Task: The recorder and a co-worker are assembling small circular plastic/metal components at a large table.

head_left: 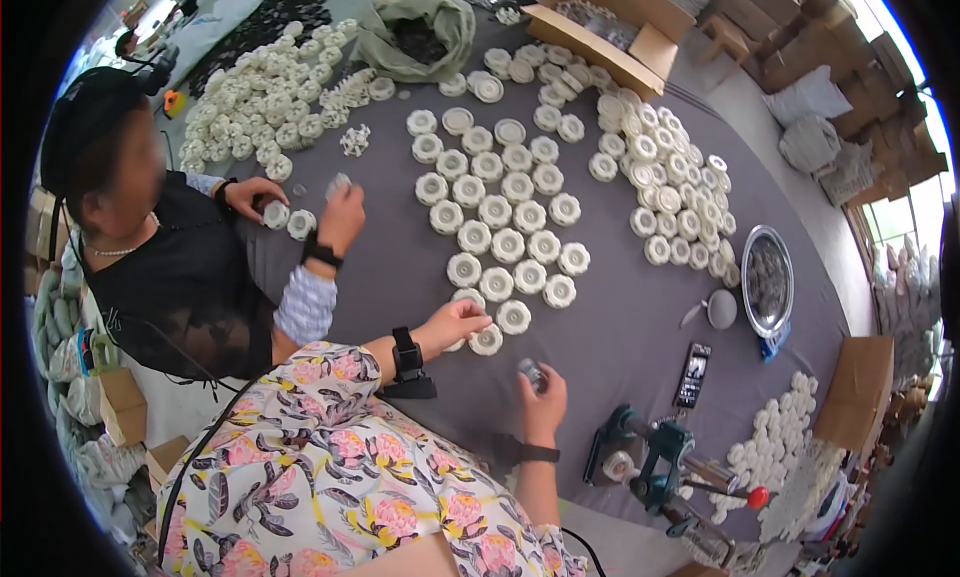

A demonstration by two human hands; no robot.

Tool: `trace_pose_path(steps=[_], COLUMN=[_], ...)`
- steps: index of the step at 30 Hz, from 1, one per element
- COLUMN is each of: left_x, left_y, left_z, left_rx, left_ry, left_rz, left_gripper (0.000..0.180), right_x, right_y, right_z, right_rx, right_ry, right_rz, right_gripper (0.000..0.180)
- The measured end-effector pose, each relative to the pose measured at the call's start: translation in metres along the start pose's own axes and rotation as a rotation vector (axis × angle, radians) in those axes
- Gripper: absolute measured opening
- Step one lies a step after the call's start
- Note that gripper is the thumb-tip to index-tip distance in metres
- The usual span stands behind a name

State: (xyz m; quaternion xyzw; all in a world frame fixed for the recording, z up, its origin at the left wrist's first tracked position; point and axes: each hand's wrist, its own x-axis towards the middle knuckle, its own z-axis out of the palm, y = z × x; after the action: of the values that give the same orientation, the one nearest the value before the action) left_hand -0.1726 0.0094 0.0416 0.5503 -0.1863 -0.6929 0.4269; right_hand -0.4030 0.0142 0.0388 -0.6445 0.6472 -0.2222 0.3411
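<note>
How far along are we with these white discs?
Done, it seems: rows of white discs laid out on the grey table, more at the far right edge. In hand: the left hand touches a disc at the near end of the rows; the right hand holds a small part. Left: a loose heap at far left.

Cream-white scalloped discs [500, 245] are lying on a dark grey table cover [600, 357] beyond the left hand's fingers [475, 312]; the sleeve [330, 447] is showing pink, yellow and black flowers.
</note>
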Motion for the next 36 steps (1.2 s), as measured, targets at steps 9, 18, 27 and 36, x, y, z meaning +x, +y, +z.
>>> trace_pose_path(steps=[9,18,27,36], left_x=[0.111,0.23,0.342,0.369], left_y=[0.132,0.281,0.314,0.313], left_z=[-0.114,-0.256,-0.348,-0.319], left_rx=[-0.06,0.95,1.078,1.334], left_ry=[0.377,1.068,1.104,1.036], left_rz=[0.294,0.706,0.623,0.322], left_gripper=[0.013,0.027,0.03,0.031], right_x=[0.015,0.024,0.033,0.05], right_y=[0.029,-0.019,-0.008,-0.043], right_z=[-0.027,-0.048,-0.013,0.002], right_rx=[-0.507,-0.456,-0.198,-0.249], right_ry=[0.069,0.327,0.195,0.085], right_rz=[0.152,-0.067,0.011,0.078], right_gripper=[0.042,0.029,0.031,0.028])
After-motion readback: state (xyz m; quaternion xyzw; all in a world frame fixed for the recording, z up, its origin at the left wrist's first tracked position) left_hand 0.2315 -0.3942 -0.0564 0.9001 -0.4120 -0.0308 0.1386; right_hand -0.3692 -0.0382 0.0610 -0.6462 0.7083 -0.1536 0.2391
